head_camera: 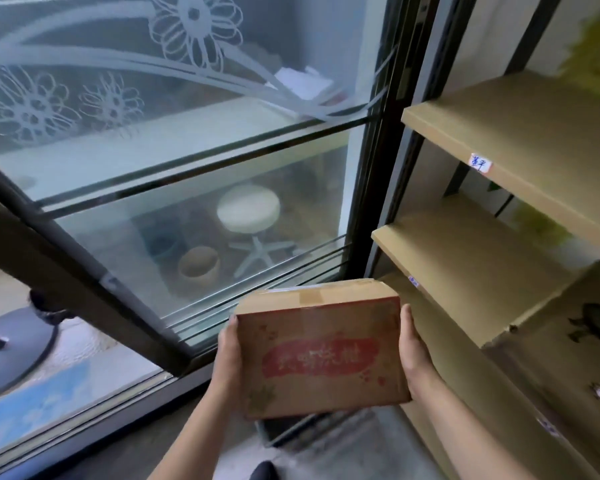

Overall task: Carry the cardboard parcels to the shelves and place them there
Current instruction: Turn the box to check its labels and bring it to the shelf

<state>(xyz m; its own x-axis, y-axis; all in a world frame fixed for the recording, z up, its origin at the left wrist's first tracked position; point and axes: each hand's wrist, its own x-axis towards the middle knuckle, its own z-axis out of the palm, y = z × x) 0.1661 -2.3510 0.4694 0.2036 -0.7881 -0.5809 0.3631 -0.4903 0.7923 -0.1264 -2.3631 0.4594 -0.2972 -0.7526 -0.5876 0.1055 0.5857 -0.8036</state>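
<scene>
I hold a brown cardboard parcel (321, 351) with a red printed label on its top face, low in the middle of the head view. My left hand (228, 355) presses its left side and my right hand (413, 355) presses its right side. The parcel hangs in the air just left of the wooden shelves (465, 258), whose boards rise in tiers on the right. The upper shelf board (520, 133) and the middle one carry small paper tags on their front edges.
A glass sliding door (187, 168) with frosted flower patterns fills the left and centre. A large cardboard box (575, 341) sits on a lower shelf at the right. A dark bin (291, 427) stands on the floor under the parcel. A round grey base (11, 351) lies at far left.
</scene>
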